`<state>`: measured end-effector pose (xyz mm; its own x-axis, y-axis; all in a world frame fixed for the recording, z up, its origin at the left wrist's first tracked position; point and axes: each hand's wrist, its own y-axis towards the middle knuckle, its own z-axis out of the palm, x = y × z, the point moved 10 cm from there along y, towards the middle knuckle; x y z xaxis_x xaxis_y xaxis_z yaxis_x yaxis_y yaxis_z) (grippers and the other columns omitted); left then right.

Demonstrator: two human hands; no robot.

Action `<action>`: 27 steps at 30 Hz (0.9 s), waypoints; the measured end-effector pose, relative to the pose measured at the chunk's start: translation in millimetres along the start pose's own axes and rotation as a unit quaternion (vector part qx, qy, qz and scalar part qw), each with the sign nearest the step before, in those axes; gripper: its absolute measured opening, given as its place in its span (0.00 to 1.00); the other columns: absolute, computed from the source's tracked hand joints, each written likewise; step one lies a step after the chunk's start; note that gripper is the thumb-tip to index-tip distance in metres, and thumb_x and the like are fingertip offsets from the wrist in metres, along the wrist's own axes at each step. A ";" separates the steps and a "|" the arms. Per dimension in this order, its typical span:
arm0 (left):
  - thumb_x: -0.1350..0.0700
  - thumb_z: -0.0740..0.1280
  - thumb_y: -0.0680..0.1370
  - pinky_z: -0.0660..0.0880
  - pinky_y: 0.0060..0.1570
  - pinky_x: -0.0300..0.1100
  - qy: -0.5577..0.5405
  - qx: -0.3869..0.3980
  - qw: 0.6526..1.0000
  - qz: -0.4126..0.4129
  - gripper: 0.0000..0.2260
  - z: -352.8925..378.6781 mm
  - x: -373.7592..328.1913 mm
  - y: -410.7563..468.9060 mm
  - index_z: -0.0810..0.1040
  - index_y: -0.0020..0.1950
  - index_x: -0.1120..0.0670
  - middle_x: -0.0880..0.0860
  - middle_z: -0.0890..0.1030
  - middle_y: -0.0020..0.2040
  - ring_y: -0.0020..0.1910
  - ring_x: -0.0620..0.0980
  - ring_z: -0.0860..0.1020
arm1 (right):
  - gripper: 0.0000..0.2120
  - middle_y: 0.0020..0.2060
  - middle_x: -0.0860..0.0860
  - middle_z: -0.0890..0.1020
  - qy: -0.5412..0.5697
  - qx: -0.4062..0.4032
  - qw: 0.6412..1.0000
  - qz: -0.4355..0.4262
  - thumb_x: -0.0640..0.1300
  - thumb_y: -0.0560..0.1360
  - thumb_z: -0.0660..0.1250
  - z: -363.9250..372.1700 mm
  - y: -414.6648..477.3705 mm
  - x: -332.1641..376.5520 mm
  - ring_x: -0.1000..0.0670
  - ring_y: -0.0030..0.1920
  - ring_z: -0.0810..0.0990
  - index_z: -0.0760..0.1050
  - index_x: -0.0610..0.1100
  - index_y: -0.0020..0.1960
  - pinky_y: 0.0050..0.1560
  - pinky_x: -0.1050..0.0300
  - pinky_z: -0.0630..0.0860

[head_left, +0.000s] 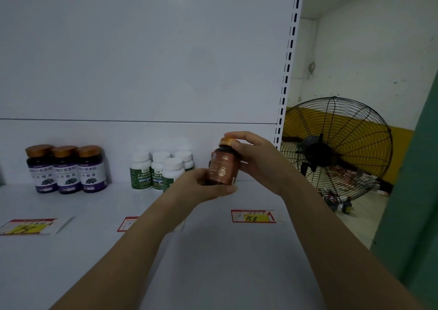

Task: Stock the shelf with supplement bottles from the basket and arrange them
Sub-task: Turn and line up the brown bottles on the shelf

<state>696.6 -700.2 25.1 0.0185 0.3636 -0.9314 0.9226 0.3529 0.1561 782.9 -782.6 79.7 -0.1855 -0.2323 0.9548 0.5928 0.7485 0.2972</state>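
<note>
Brown gold-capped bottle [222, 168] — near-upright, over white shelf [225, 262]

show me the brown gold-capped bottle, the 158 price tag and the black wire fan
brown gold-capped bottle [224, 167]: head view, front label
red and yellow 158 price tag [251, 218]: head view, yellow patch
black wire-caged fan [318, 154]: head view, centre hub

held bottle [222, 168]: showing dark amber-brown body, brown label, gold-orange cap
dark bottles [67, 170]: three, showing near-black bodies, copper-gold caps, white-and-purple labels carrying a dark berry picture
white bottles [161, 165]: showing white bodies and caps, green labels with white lettering
shelf [225, 274]: reading plain pale grey-white
upright [289, 58]: white, running a column of black slots
price tags [253, 216]: showing red borders, yellow patches, black handwriting
fan [331, 153]: showing black wire cage
wall [379, 49]: white running over a yellow band
panel [414, 215]: showing flat green
</note>
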 end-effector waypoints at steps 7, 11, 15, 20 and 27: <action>0.50 0.79 0.62 0.76 0.47 0.37 0.013 -0.064 0.998 -0.001 0.23 -9.8 -0.5 0.0 0.78 0.54 0.51 0.49 0.83 0.47 0.47 0.46 0.81 | 0.13 0.55 0.48 0.80 -0.081 0.001 0.997 -0.003 0.49 0.76 0.66 5.8 -0.9 -1.9 0.50 0.56 0.79 0.77 0.47 0.59 0.54 0.56 0.79; 0.49 0.77 0.65 0.75 0.50 0.36 -0.001 -0.033 0.999 -0.005 0.21 -3.2 -2.3 -1.1 0.78 0.56 0.50 0.48 0.83 0.48 0.49 0.45 0.81 | 0.13 0.56 0.45 0.80 -0.060 -0.014 0.998 0.002 0.45 0.76 0.67 -2.1 0.1 -2.6 0.47 0.56 0.80 0.78 0.44 0.59 0.50 0.57 0.79; 0.52 0.74 0.69 0.74 0.53 0.33 -0.012 0.008 1.000 0.007 0.16 1.3 -6.9 -4.6 0.80 0.56 0.50 0.45 0.84 0.48 0.49 0.40 0.81 | 0.12 0.54 0.45 0.81 -0.037 -0.011 0.999 0.011 0.43 0.76 0.66 -5.4 -0.3 -3.0 0.48 0.53 0.80 0.78 0.42 0.58 0.50 0.58 0.79; 0.54 0.74 0.70 0.75 0.50 0.31 -0.022 0.026 0.999 0.006 0.14 2.3 -4.8 -4.7 0.81 0.55 0.50 0.46 0.85 0.48 0.49 0.41 0.82 | 0.13 0.54 0.45 0.81 -0.054 -0.001 0.998 0.021 0.46 0.76 0.66 -3.0 0.0 -7.1 0.48 0.54 0.80 0.78 0.41 0.58 0.51 0.58 0.78; 0.56 0.75 0.63 0.74 0.59 0.41 -0.094 0.092 0.991 -0.010 0.17 10.6 -0.9 -5.7 0.81 0.52 0.51 0.53 0.84 0.51 0.55 0.49 0.81 | 0.17 0.54 0.44 0.82 -0.065 -0.002 0.997 0.038 0.50 0.77 0.65 -7.5 0.4 -12.1 0.48 0.52 0.81 0.78 0.39 0.58 0.50 0.57 0.79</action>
<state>695.4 -711.6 21.6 0.0553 0.1859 -0.9810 0.9780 0.1881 0.0907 791.3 -784.2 68.4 -0.2396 -0.0927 0.9664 0.6118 0.7585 0.2245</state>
